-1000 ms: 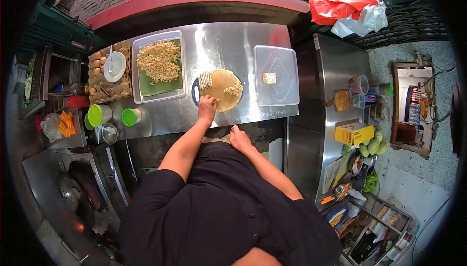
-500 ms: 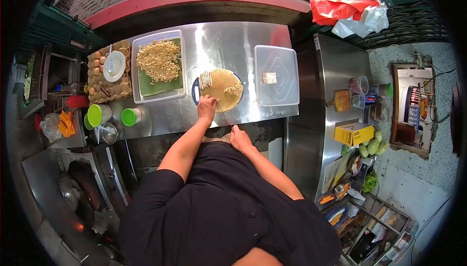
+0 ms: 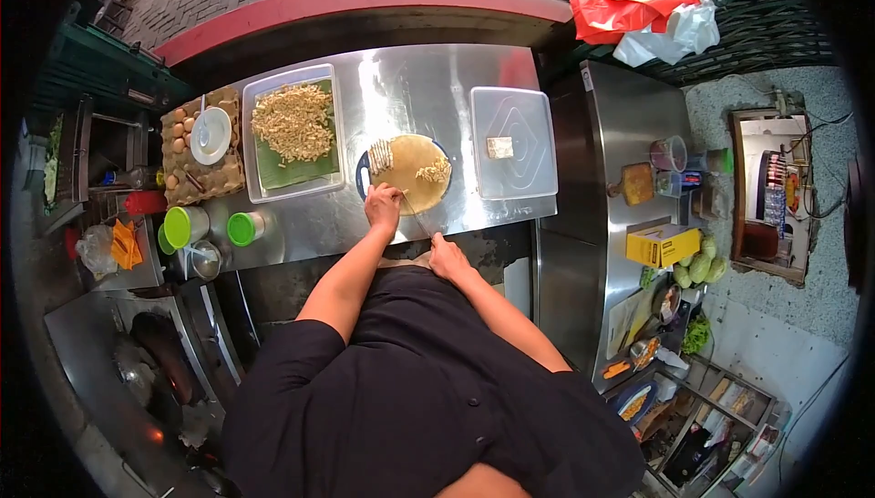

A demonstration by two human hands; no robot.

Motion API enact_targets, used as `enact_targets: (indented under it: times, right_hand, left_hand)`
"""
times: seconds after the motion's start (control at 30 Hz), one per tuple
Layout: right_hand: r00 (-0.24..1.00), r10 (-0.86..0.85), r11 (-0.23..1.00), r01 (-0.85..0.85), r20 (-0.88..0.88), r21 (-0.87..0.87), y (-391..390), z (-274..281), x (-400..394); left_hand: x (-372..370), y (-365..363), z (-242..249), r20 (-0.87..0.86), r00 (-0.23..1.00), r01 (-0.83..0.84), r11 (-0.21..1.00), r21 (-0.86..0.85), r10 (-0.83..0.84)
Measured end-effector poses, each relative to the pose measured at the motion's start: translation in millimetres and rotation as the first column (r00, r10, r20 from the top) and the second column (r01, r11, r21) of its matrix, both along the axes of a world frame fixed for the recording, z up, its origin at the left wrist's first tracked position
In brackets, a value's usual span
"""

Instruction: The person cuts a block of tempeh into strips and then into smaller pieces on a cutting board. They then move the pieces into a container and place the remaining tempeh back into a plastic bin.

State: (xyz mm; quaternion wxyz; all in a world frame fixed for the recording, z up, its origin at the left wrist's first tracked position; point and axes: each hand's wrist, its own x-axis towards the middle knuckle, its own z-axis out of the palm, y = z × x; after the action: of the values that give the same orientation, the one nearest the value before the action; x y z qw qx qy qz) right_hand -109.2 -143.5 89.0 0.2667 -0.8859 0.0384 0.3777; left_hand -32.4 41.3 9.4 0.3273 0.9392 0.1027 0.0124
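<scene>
The left hand point(image 3: 383, 205) rests fingers-down on the near rim of a round wooden cutting board point(image 3: 407, 173), pinning a small piece of food that is too small to make out. The right hand point(image 3: 444, 256) is closed around the handle of a knife point(image 3: 417, 215), whose thin blade slants up from the counter's front edge onto the board beside the left fingers. The board is tan and sits on a blue-rimmed plate near the front middle of the steel counter point(image 3: 410, 88); a fan of pale sliced strips point(image 3: 381, 155) lies at its far left, a small heap of cut bits point(image 3: 436, 171) at its right (both well apart from the hands).

Left of the board stands a clear tray of chopped pieces point(image 3: 293, 124) on a green leaf, just beside it; right of it a lidded clear box point(image 3: 512, 141) reaches the counter's right edge. Bare steel shows behind the board and in a strip along the front, where two green-lidded cups point(image 3: 214, 226) stand further left.
</scene>
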Motion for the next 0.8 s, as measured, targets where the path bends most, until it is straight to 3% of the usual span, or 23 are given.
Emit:
enact_targets:
  times: [0.23,0.4,0.8]
  right_hand:
    - [0.997,-0.026,0.999,0.029,0.075,-0.043,-12.2,-13.3,-13.1]
    - [0.992,-0.057,0.998,0.060,0.109,-0.029,-16.7,-11.3,-15.3]
    - [0.974,-0.094,0.989,0.116,0.206,-0.097,-29.0,-0.8,10.0]
  left_hand:
    - [-2.1,2.8,7.9,0.017,0.999,0.045,0.999,-0.002,-0.045]
    - [-3.2,14.6,14.4,0.141,0.949,0.273,0.959,0.070,-0.280]
    - [10.4,6.9,7.5,0.128,0.965,0.221,0.973,0.063,-0.227]
